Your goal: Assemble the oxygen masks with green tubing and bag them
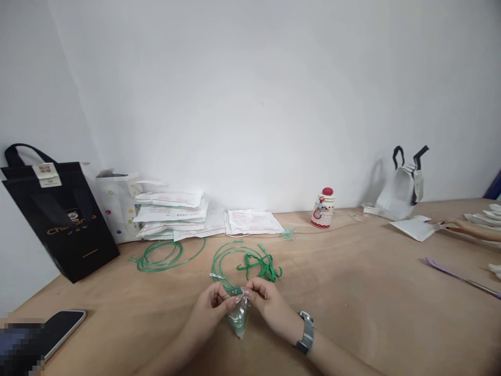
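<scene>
Near the front middle of the table, my left hand (214,305) and my right hand (263,298) meet with thumbs and fingertips pinched at the top of a clear, green-tinted plastic oxygen mask (238,319). The mask's pointed end faces me. Its upper edge is hidden under my fingers. Just beyond my hands lies a loop of green tubing (216,256), with a small white strip (216,276) across it. A bunch of dark green ribbon or cord (266,267) lies beside that loop. On my right wrist is a watch (306,331).
A second tubing coil (158,267) lies left, before stacked white packets (170,213) and a black bag (58,219). A phone (64,326) sits front left. Against the wall stands a bottle (323,210). Another person's arm (469,228) and a purple-ended rod (462,277) are at right.
</scene>
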`<act>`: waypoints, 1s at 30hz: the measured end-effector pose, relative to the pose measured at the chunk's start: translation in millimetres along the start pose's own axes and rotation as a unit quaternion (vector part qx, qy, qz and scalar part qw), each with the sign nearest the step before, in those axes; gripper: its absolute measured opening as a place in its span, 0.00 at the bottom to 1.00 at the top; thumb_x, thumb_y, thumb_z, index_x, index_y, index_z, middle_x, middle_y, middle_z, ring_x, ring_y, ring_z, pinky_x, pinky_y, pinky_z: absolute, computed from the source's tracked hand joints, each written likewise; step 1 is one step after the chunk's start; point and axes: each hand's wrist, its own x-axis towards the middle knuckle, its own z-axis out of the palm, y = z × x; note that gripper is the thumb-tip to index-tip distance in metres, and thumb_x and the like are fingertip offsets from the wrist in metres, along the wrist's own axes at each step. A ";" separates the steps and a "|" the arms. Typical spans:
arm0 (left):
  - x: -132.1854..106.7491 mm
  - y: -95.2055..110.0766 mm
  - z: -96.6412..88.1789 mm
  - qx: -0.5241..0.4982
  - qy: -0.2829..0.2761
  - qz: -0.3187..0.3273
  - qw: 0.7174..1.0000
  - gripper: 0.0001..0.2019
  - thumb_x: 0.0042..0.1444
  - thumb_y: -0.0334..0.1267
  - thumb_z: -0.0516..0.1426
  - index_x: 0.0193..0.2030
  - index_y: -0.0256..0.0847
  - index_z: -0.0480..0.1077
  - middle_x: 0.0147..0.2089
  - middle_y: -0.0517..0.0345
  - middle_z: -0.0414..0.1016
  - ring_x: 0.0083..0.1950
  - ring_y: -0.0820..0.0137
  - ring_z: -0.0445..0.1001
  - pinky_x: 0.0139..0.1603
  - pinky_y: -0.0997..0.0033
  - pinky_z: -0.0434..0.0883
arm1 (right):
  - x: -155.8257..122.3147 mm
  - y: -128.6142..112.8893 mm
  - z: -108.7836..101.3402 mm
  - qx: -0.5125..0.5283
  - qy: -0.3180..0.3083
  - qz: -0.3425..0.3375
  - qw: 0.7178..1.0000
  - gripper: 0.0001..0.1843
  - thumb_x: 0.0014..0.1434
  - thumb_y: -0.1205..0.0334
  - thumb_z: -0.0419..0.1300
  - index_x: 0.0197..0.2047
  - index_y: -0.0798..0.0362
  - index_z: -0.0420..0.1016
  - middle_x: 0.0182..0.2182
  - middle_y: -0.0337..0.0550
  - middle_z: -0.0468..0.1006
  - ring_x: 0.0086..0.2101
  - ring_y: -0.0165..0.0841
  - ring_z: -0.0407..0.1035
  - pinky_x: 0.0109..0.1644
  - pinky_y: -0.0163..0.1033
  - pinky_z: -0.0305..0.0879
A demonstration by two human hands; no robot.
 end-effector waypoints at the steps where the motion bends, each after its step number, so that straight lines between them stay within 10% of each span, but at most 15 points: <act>1: -0.3 0.4 0.6 -0.002 0.000 0.001 1.000 0.19 0.39 0.49 0.61 0.19 0.40 0.56 0.18 0.67 0.59 0.21 0.77 0.56 0.23 0.76 0.51 | 0.3 0.6 -0.1 0.001 0.001 0.000 1.000 0.17 0.48 0.48 0.56 0.21 0.53 0.62 0.19 0.34 0.60 0.24 0.30 0.54 0.29 0.35 0.50; 30: -1.7 12.3 0.2 0.013 -0.051 -0.027 0.998 0.20 0.38 0.52 0.60 0.18 0.39 0.57 0.17 0.67 0.56 0.21 0.77 0.52 0.23 0.76 0.48 | -1.8 -10.6 -2.2 -0.018 -0.045 -0.030 0.998 0.18 0.52 0.47 0.52 0.24 0.54 0.62 0.21 0.34 0.59 0.26 0.28 0.54 0.30 0.34 0.51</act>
